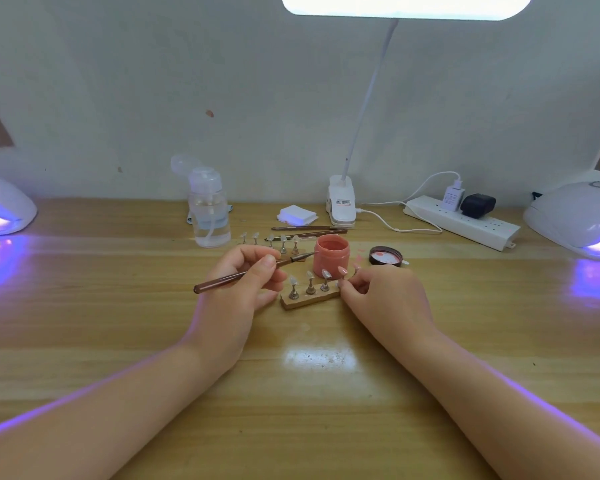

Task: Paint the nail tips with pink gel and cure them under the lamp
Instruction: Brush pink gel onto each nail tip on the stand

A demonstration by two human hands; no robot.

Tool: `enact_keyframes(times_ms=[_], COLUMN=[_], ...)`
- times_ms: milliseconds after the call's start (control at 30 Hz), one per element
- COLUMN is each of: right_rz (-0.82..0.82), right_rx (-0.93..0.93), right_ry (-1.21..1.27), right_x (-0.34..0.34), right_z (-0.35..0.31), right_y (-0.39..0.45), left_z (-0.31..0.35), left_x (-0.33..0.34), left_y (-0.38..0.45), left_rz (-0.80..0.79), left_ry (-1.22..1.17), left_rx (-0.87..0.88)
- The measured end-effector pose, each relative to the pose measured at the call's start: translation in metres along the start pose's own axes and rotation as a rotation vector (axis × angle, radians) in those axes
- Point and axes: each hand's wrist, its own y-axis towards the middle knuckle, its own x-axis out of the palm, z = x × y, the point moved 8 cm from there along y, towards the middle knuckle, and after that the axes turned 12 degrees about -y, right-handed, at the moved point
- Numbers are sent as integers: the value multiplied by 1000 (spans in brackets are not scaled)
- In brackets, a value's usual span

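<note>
Nail tips (309, 277) stand on small stands along a wooden block (309, 299) at mid-table, between the two hands, with the open pink gel jar (330, 255) just behind them; at the far left a lit cure lamp (4, 206) waits well apart. The left hand (243, 282) pinches a brush (243, 274) whose tip sits at the jar's rim, so an overloaded brush could drip gel on the table or flood a tip. The right hand (378, 289) grips the block's right end, fingers curled close to the painted tips, which it could smudge or tip over.
</note>
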Motion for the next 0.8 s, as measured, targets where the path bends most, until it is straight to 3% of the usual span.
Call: enact_keyframes(times_ms=[233, 467, 800], right_rz=[95, -10, 44], right_rx=[-86, -152, -242], right_ry=[20, 18, -148], right_x=[-5, 3, 1], right_z=[-13, -23, -34], right_y=[-9, -5, -8], left_z=[-9, -8, -7], left_x=[0, 2, 3], left_y=[3, 3, 3], left_rz=[-14, -44, -51], left_ry=[-81, -72, -42], left_rx=[-88, -79, -41])
